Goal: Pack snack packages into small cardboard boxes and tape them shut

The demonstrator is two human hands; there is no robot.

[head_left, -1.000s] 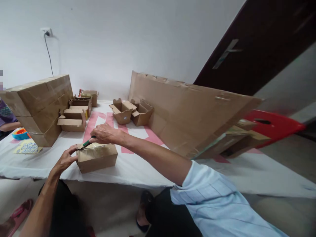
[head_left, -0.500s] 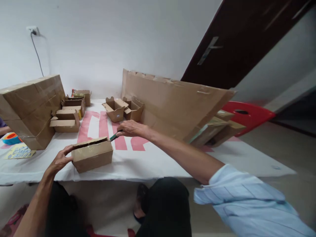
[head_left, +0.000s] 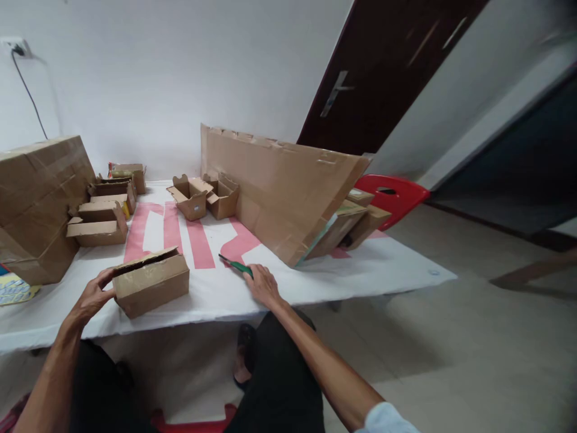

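My left hand (head_left: 94, 296) grips the left end of a small brown cardboard box (head_left: 155, 282), with fingers at the upper edge and thumb on the near side. The box stands near the table's front edge, and a dark gap runs along its top. My right hand (head_left: 262, 285) is closed around the green handle of a slim knife (head_left: 237, 264). The knife is to the right of the box and apart from it, low over the cloth, its dark tip pointing left and away. Whether it touches the cloth I cannot tell.
A white cloth with pink shapes covers the table (head_left: 216, 304). Open small boxes (head_left: 192, 201) stand farther back, more of them (head_left: 99, 231) by a large carton (head_left: 40, 204) at left. A large cardboard panel (head_left: 274, 186) leans at right, before a red chair (head_left: 396, 195).
My right hand has drawn the knife away from the box's right end, toward me and to the right. The left hand keeps its hold on the box. The view has turned right.
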